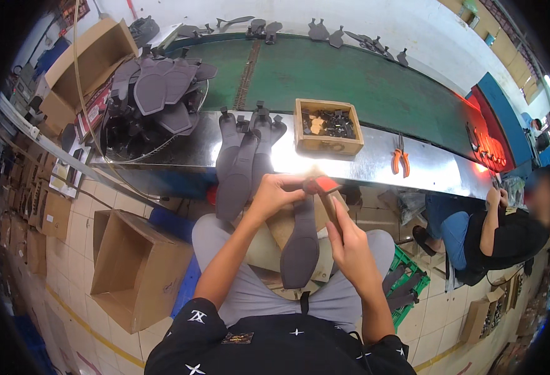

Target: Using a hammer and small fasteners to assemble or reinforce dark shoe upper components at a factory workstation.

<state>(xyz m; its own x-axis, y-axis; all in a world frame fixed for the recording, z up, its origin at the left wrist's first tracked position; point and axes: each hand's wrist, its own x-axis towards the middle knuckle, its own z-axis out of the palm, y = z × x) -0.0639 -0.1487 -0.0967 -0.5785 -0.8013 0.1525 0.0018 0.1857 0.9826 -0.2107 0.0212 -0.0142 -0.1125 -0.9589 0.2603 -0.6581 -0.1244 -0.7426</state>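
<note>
My right hand (348,244) is closed around the handle of a hammer (326,185), whose head shows a red-orange face. My left hand (276,195) is closed, its fingertips pinching the narrow upper end of a dark grey sole-shaped piece (300,250) beside the hammer head. What exactly the fingertips press there is hidden. The wide end of the piece hangs down between my knees. Left of it, several similar dark pieces (236,181) with small black ends lean over the metal table edge. Ahead stands a wooden box (328,147) of small black parts.
Orange-handled pliers (400,164) lie on the metal ledge before a green conveyor belt (325,75). A pile of dark pieces (162,81) fills a basket at left. A cardboard box (115,300) and a green crate (422,284) flank me. A co-worker (506,231) sits at right.
</note>
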